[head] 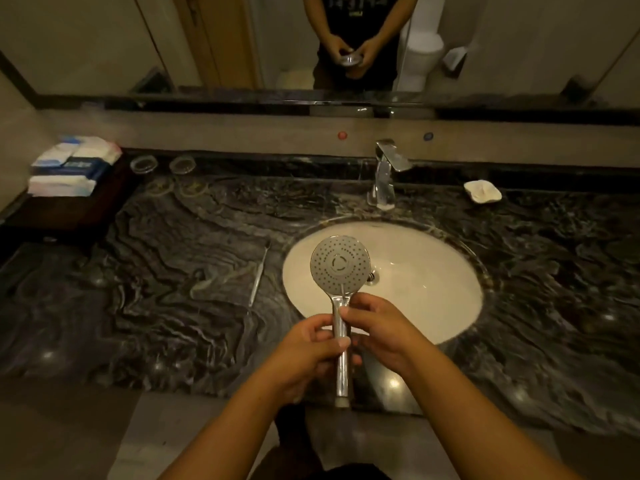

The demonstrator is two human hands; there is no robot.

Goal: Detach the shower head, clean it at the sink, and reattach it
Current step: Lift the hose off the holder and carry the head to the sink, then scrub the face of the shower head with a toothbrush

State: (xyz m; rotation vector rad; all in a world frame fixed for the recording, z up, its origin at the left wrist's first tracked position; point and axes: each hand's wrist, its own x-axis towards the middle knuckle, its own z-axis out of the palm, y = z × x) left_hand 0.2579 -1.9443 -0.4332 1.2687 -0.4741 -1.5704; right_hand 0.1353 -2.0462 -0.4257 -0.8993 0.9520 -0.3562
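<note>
A chrome shower head [340,264] with a round grey spray face is held upright over the near left part of the white oval sink [426,271], face toward me, no hose attached. My left hand [306,344] grips its chrome handle from the left, thumb across the front. My right hand [382,329] holds the handle from the right, just below the round face, fingertips pinching the neck. The handle's lower end sticks out below both hands.
A chrome faucet [384,174] stands behind the sink on the dark marble counter [173,271]. A white soap dish [482,191] sits at the right. Two clear glass dishes [143,164] and stacked toiletry packets [72,164] lie at the back left. A mirror [104,46] spans the wall.
</note>
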